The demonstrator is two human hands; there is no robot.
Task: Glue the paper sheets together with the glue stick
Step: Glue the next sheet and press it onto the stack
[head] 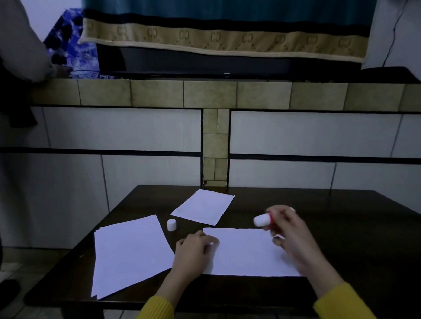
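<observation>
1. Paper stack [130, 254] sits lower left on the table [346, 237], cap [171, 224] just beyond.
2. Left hand [193, 251] fingers press the middle sheet [246, 252] flat.
3. Right hand [289, 231] fingers grip the uncapped glue stick [262, 220], hovering right of center. Guessing gluing's next: tip down onto paper.

My dark wooden table [346, 237] carries: one stack of white sheets [128, 254] at left; one single sheet [246, 252] before me; one sheet [203, 206] farther back; one small white cap [171, 224], upright between them.
</observation>
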